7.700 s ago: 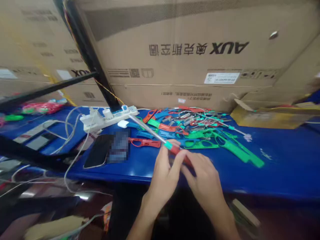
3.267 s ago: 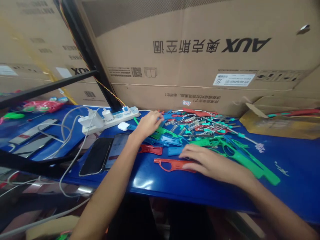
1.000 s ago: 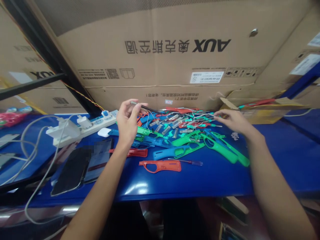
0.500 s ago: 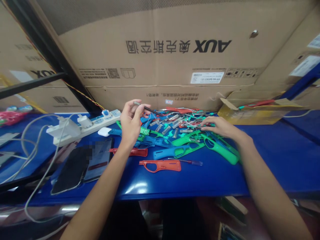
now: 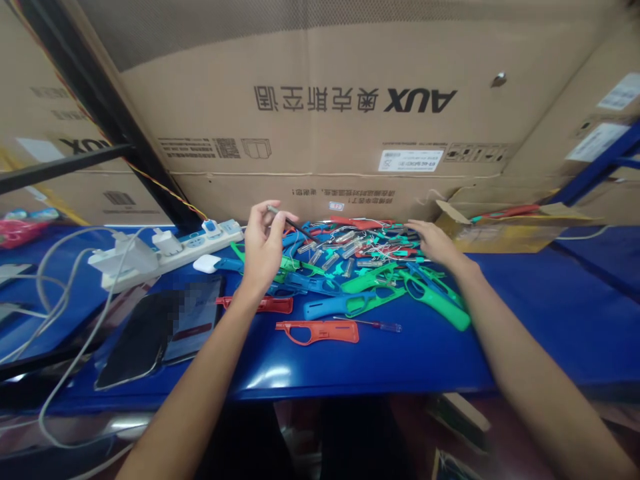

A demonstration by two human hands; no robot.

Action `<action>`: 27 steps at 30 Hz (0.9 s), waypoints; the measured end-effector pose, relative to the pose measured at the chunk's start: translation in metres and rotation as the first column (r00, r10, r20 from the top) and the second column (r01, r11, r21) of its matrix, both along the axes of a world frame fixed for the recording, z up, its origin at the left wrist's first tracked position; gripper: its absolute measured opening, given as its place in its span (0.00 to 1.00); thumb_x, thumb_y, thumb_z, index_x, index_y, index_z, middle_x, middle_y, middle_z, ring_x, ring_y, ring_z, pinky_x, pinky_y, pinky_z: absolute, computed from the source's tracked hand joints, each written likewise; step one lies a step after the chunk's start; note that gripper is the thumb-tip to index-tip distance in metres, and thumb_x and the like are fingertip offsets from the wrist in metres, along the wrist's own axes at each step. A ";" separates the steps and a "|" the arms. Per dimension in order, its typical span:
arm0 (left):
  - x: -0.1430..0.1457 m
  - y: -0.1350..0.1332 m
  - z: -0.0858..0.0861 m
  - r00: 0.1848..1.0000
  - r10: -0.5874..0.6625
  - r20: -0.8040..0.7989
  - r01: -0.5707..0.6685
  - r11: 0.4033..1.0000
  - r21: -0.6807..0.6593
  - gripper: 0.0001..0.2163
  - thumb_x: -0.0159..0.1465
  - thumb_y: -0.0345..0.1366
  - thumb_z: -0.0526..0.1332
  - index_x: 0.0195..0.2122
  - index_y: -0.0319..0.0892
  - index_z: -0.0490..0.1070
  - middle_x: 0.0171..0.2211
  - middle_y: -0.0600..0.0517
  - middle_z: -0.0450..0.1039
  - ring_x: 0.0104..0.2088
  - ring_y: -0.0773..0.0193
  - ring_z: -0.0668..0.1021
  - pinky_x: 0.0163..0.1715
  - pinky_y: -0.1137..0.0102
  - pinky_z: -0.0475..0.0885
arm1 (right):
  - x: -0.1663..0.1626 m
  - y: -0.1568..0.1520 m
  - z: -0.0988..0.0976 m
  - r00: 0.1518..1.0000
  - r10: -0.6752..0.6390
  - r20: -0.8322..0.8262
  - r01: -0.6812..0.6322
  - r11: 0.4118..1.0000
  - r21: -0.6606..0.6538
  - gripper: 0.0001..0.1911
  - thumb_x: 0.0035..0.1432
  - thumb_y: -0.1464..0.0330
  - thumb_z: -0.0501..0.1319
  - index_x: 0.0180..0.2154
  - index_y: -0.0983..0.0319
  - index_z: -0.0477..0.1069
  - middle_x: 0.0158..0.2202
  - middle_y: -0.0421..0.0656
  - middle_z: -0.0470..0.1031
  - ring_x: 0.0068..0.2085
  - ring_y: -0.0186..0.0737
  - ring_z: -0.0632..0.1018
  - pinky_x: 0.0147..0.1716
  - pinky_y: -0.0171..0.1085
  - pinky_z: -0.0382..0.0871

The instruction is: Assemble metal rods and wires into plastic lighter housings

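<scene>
My left hand [image 5: 264, 252] is closed around a thin dark tube with a grey end [image 5: 299, 230], which looks like a lighter's nozzle and slants down to the right. Beyond it lies a heap of lighter parts: clear fuel tanks [image 5: 349, 248], white wires and small teal pieces. At the heap's right end is my right hand [image 5: 443, 248], fingers stretched out over the parts, with nothing visible in them. In front lie a green handle shell [image 5: 440, 303], a blue handle shell [image 5: 327, 305] and an orange handle shell [image 5: 320, 331].
A screwdriver [image 5: 385, 327] lies behind the orange shell. On the left are a power strip [image 5: 227, 233] with chargers, white cables and two dark phone-like devices [image 5: 133, 340]. A small open carton [image 5: 500, 233] stands at the back right, against a large cardboard box [image 5: 320, 147].
My right hand has shifted back and slightly right along the heap, uncovering parts beneath it. My left hand keeps the dark tube, nearly still. The view has shifted a little.
</scene>
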State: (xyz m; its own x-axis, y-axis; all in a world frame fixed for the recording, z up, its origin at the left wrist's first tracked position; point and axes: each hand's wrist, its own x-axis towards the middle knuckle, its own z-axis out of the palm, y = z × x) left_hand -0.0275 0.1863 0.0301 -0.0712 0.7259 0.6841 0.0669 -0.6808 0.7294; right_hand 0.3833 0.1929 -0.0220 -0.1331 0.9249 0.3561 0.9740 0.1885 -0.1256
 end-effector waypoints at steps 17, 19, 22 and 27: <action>0.000 0.002 -0.005 0.999 -0.019 -0.048 0.017 0.999 -0.039 0.06 0.71 0.34 0.59 0.48 0.44 0.68 0.37 0.51 0.81 0.40 0.65 0.82 0.42 0.68 0.77 | 0.016 0.012 -0.004 0.997 0.002 0.083 0.001 0.999 -0.036 0.14 0.62 0.67 0.58 0.43 0.59 0.82 0.45 0.51 0.81 0.45 0.51 0.78 0.45 0.45 0.72; 0.000 0.003 -0.006 0.999 -0.022 -0.050 0.021 0.999 -0.035 0.06 0.70 0.34 0.59 0.48 0.44 0.68 0.37 0.51 0.81 0.39 0.65 0.82 0.42 0.68 0.76 | 0.019 0.011 -0.004 0.999 0.005 0.048 -0.004 0.999 -0.037 0.12 0.62 0.66 0.60 0.42 0.59 0.82 0.45 0.50 0.82 0.46 0.50 0.79 0.46 0.45 0.74; 0.000 0.004 -0.006 0.999 -0.029 -0.043 0.027 0.999 -0.033 0.06 0.70 0.33 0.59 0.47 0.44 0.68 0.36 0.51 0.81 0.38 0.65 0.82 0.42 0.68 0.76 | 0.023 0.010 -0.006 1.000 -0.017 -0.013 0.016 1.000 -0.022 0.15 0.65 0.67 0.57 0.47 0.58 0.81 0.46 0.48 0.82 0.47 0.47 0.81 0.49 0.43 0.75; 0.000 0.003 -0.005 0.999 -0.037 -0.032 0.036 0.999 -0.023 0.06 0.70 0.33 0.59 0.47 0.44 0.68 0.36 0.51 0.81 0.40 0.64 0.83 0.43 0.67 0.78 | 0.030 0.008 -0.012 0.987 -0.151 -0.055 0.152 0.988 0.012 0.26 0.62 0.76 0.53 0.59 0.66 0.74 0.54 0.54 0.79 0.51 0.50 0.80 0.55 0.48 0.73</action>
State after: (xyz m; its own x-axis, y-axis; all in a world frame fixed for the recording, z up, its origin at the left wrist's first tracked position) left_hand -0.0273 0.1888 0.0255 -0.0222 0.7426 0.6694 0.0663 -0.6670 0.7421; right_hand 0.4130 0.2011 -0.0336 0.0281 0.9271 0.3738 0.9833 0.0416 -0.1771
